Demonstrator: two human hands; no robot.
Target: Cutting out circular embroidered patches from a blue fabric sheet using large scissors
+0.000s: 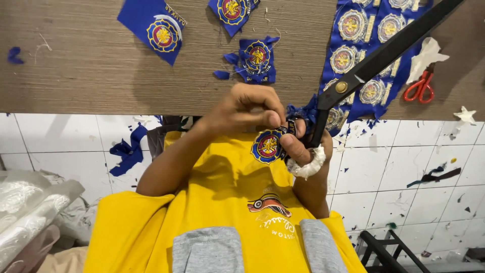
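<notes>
A round embroidered patch (268, 145) is pinched by the left hand (247, 108) above the yellow shirt (217, 187). Large black shears (376, 63) are gripped by the right hand (303, 146). Cut patches (257, 59), a patch strip (361, 50) and red scissors (420, 87) are scattered across the table (91, 65).

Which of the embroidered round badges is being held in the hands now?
The badge pinched by the left hand over the yellow shirt; the others lie on the table.

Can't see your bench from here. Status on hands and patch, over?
Left hand pinching round embroidered patch. Right hand gripping large black scissors, blades open. More patches and red scissors on table; nothing blocking.
</notes>
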